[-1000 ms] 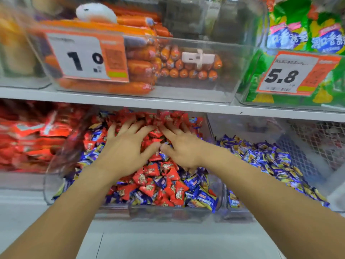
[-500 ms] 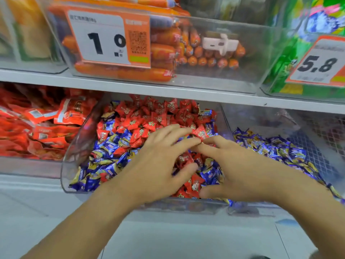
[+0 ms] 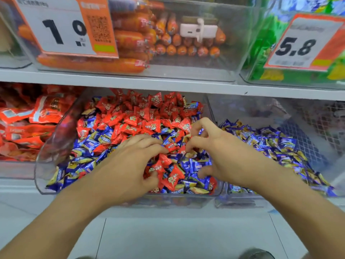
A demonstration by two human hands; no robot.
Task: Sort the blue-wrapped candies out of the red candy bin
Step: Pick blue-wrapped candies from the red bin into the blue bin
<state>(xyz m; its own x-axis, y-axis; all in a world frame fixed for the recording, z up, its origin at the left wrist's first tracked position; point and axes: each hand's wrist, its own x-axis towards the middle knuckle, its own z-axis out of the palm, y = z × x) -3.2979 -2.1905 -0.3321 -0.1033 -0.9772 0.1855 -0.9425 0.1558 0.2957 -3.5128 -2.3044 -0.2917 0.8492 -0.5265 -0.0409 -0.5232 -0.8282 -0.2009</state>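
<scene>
A clear bin [image 3: 56, 146] on the lower shelf holds a mixed pile. Red-wrapped candies [image 3: 149, 116] fill its back, and blue-wrapped candies [image 3: 87, 144] lie mostly along its front and left. My left hand [image 3: 128, 171] lies palm down on the front middle of the pile, fingers spread and tips dug among red candies. My right hand [image 3: 229, 154] sits at the bin's right side, fingers curled like a claw over blue and red candies. Whether it grips any is hidden. A second clear bin [image 3: 242, 200] to the right holds only blue-wrapped candies [image 3: 276, 144].
The upper shelf's edge [image 3: 168, 85] runs close above the bins. On it stand a sausage bin [image 3: 130, 43] and green packets behind a 5.8 price tag [image 3: 302, 42]. Red packets [image 3: 28, 124] lie left of the mixed bin. A white mesh basket [image 3: 326, 124] is at far right.
Both hands have slid from the back of the pile toward the bin's front. Their fingertips, touching half a second ago, have parted, and the right hand has curled and shifted right.
</scene>
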